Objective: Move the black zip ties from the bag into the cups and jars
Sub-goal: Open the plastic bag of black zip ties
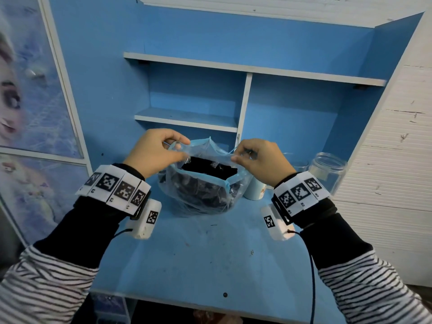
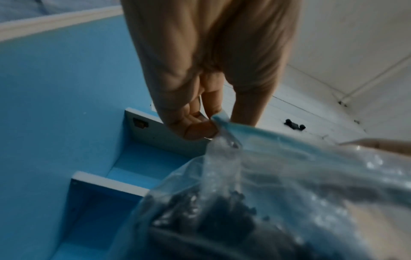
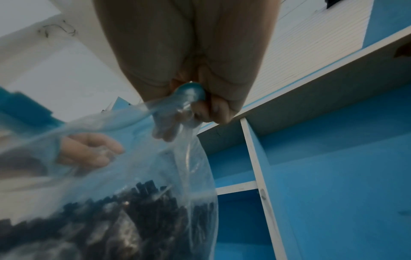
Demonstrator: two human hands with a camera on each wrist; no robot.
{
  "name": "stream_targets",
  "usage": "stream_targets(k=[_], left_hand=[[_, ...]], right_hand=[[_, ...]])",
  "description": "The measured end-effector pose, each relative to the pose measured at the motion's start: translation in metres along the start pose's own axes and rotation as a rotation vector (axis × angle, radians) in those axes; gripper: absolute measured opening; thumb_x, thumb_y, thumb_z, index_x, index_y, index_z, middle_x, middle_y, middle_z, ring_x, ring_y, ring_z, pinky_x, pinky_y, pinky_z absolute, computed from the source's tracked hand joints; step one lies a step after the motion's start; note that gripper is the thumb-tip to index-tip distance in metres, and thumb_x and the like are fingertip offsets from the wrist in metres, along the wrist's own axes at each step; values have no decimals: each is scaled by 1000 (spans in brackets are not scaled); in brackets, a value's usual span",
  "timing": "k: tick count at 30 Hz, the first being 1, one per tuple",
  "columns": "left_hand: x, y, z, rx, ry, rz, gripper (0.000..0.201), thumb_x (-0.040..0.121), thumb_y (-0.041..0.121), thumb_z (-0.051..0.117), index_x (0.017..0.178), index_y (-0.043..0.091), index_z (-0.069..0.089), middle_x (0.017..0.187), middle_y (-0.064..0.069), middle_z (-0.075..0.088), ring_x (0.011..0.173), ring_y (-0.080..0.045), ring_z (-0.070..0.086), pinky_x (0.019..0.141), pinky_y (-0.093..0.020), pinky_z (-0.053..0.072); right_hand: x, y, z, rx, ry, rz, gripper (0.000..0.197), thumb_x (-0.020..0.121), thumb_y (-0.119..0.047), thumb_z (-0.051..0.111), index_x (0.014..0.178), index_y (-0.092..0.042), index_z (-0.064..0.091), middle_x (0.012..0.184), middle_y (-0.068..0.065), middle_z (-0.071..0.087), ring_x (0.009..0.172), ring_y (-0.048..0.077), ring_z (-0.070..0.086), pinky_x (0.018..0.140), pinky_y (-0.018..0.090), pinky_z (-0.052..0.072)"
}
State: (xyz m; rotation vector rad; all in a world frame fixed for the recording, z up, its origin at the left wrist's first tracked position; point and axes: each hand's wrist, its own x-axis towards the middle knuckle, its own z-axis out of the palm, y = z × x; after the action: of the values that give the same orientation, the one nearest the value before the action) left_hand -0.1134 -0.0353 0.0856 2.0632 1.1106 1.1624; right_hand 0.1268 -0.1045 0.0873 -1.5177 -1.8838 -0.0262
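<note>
A clear plastic bag (image 1: 198, 197) with a blue zip strip sits at the back middle of the blue desk, full of black zip ties (image 1: 208, 170). My left hand (image 1: 161, 148) pinches the bag's rim on the left, and my right hand (image 1: 252, 155) pinches it on the right, so the mouth is stretched between them. The left wrist view shows fingers (image 2: 195, 128) clamped on the blue strip (image 2: 244, 130). In the right wrist view the rim (image 3: 189, 93) is bunched in my fingers, with zip ties (image 3: 144, 198) below. A clear jar (image 1: 327, 171) and a white cup (image 1: 254, 190) stand right of the bag.
The desk (image 1: 198, 253) has a blue back panel with white shelves (image 1: 187, 120) right behind the bag. A glass (image 1: 299, 164) stands behind my right wrist. A cable (image 1: 312, 277) hangs from the right wrist camera. A pictured door panel (image 1: 28, 113) fills the left.
</note>
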Motion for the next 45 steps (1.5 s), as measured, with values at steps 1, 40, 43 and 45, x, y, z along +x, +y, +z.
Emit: stream_targets(k=[1, 40, 43, 45], left_hand=[[0, -1, 0, 57, 16, 9, 22, 77, 11, 75, 88, 29, 72, 74, 9, 62, 59, -1, 50, 63, -17, 40], [-10, -22, 0, -7, -200, -68, 30, 73, 21, 83, 98, 25, 67, 91, 10, 67, 73, -3, 59, 75, -22, 46], [-8, -28, 1, 105, -171, -13, 26, 74, 28, 82, 97, 30, 70, 100, 14, 69, 77, -4, 59, 77, -25, 46], [-7, -31, -1, 158, -156, 23, 19, 78, 30, 79, 95, 32, 72, 101, 16, 68, 75, 9, 56, 75, -22, 43]], right_hand=[[0, 1, 0, -9, -5, -18, 16, 89, -22, 67, 82, -8, 67, 68, -13, 50, 62, -10, 46, 60, 4, 33], [-10, 20, 32, 162, -238, 91, 10, 96, -27, 56, 99, -23, 48, 72, 18, 50, 58, 19, 39, 57, 27, 38], [-6, 24, 37, 129, -168, 93, 6, 97, -26, 55, 93, -21, 55, 85, 14, 57, 71, 19, 47, 66, 27, 41], [-4, 27, 40, 135, -119, 88, 7, 95, -23, 59, 91, -18, 61, 102, 5, 49, 89, 17, 49, 77, 17, 39]])
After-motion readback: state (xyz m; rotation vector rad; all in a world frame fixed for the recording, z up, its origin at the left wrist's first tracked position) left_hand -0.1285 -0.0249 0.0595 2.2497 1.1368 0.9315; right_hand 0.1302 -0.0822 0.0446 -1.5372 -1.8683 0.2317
